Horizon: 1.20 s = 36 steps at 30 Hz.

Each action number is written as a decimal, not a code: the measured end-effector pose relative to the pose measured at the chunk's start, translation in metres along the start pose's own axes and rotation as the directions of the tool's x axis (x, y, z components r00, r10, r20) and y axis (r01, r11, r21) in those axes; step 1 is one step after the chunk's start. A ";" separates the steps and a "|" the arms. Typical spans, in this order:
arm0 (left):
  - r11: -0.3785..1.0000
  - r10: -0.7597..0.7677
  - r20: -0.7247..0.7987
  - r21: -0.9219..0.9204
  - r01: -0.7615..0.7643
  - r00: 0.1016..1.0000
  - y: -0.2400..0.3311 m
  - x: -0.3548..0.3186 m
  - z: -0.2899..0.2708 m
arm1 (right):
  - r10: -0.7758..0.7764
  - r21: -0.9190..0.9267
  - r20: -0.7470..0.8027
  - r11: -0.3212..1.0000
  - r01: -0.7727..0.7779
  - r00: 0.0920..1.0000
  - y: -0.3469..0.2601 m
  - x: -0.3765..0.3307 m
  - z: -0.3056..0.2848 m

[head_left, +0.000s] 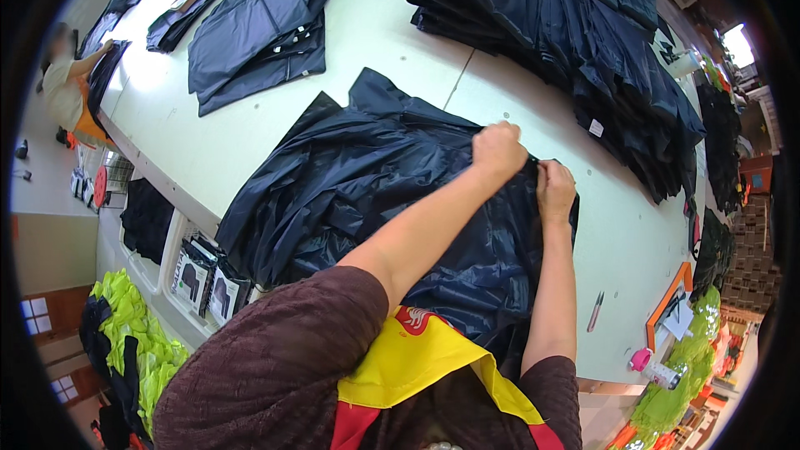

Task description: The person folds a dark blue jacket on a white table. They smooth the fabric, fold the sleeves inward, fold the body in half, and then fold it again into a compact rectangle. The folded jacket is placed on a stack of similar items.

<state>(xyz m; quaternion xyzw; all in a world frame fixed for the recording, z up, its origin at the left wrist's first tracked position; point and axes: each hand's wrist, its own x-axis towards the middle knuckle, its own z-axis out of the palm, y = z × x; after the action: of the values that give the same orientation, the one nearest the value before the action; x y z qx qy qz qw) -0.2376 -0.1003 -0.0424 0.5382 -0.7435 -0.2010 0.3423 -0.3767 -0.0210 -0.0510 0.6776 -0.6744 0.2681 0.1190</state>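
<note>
A dark navy garment [400, 175] of thin, shiny fabric lies spread and creased on the pale table in front of me. My left hand [500, 152] is closed in a fist on its far right edge, with the arm reaching across the cloth. Just right of it, my right hand [557, 187] pinches the same edge near the corner. A short stretch of the edge runs between the two hands. The fingertips of both hands are partly hidden.
On the table [375, 17] lie a long pile of dark garments [550, 42] at far right and a smaller stack [258, 37] at far left. Thread snips [596, 312], a bottle [658, 371] and an orange-edged tray [671, 304] are at right. Another person [71, 87] stands at far left.
</note>
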 end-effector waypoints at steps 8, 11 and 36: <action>0.944 -0.266 -0.090 0.179 0.279 0.960 -0.147 0.032 -0.136 | 0.043 0.003 -0.021 0.999 -0.043 0.999 0.005 0.004 0.027; 0.888 -0.081 -0.176 0.434 0.151 0.981 -0.164 0.032 -0.171 | 0.171 -0.041 0.027 0.985 -0.170 0.985 0.001 0.004 0.027; 0.919 -0.393 0.380 0.130 0.372 0.837 -0.226 -0.164 -0.347 | 0.879 0.262 0.378 0.200 -0.944 0.291 0.104 -0.313 -0.165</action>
<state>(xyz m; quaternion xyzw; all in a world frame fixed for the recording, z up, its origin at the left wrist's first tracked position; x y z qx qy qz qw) 0.1944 0.0011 -0.0033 0.6320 -0.6797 -0.3515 0.1227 -0.4955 0.3248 -0.0995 0.1703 -0.8688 0.3797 -0.2683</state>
